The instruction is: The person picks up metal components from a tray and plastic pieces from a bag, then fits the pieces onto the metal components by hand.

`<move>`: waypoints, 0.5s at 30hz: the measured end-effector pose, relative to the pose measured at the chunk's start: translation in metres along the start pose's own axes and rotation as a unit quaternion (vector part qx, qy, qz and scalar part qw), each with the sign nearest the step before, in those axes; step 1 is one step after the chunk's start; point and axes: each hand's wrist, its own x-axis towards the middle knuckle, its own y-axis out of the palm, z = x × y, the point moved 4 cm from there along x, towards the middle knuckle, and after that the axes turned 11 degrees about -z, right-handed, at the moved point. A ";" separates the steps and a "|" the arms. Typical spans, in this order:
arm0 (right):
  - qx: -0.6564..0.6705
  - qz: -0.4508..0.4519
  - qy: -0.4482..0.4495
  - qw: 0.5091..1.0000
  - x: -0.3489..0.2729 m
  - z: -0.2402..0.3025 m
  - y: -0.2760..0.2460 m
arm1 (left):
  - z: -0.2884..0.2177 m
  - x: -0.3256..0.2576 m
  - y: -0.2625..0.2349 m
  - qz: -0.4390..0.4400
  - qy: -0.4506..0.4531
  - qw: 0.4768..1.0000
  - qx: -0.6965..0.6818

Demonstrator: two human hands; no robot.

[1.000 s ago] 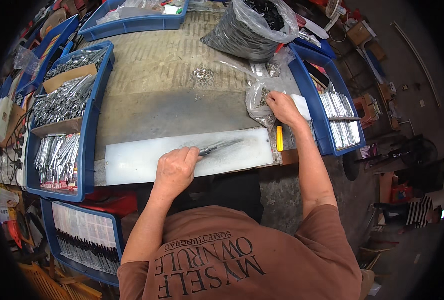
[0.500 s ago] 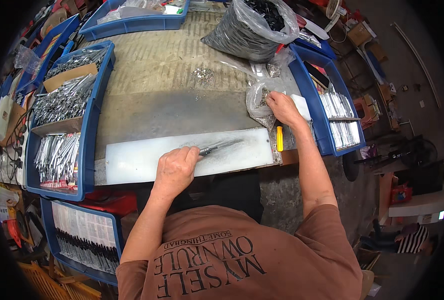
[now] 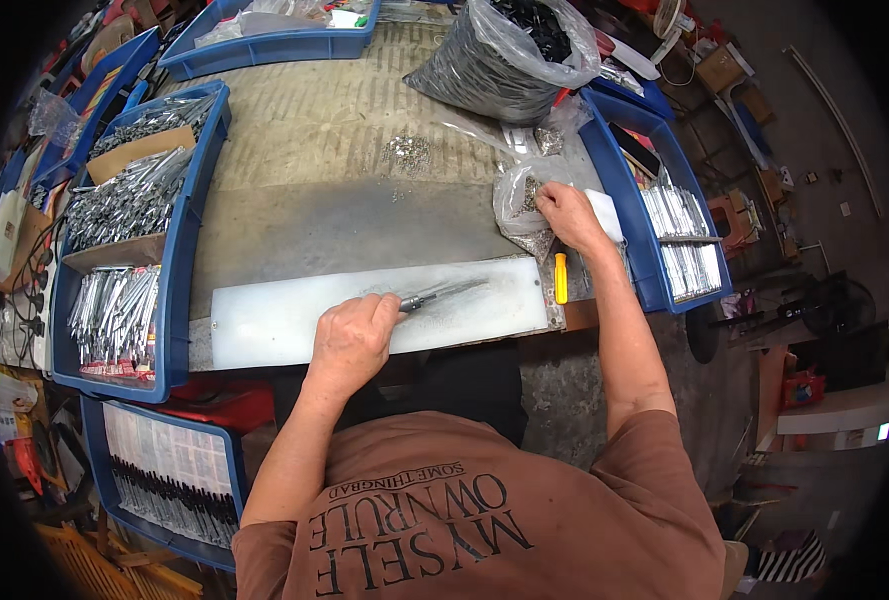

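My left hand is closed around a slim dark-grey metal tube, whose narrow end sticks out to the right over a long white board. Grey smudges mark the board under and beyond that end. Farther right, my right hand has its fingers pinched together at the mouth of a clear plastic bag with small metal bits in it. Whatever those fingertips hold is hidden. A yellow handle, apparently of a screwdriver, lies just below the bag, beside the board's right end.
Blue trays of metal pen-like parts stand at the left and right. A big clear sack of black pieces sits at the back. Small metal bits lie heaped mid-table. Below left is another blue tray.
Both hands keep nearly the same places. In the background at lower right, a person in a striped top has shifted downward, toward the picture's edge.
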 end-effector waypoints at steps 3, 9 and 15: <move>-0.002 0.001 -0.001 1.000 0.001 0.002 0.002 | 0.000 0.000 -0.001 0.000 -0.001 1.000 -0.003; -0.125 0.047 -0.055 0.990 0.005 0.010 0.008 | 0.000 0.000 0.000 -0.006 -0.004 1.000 -0.009; -0.142 0.051 -0.076 0.986 0.006 0.014 0.009 | 0.001 -0.001 0.001 -0.003 -0.001 1.000 -0.006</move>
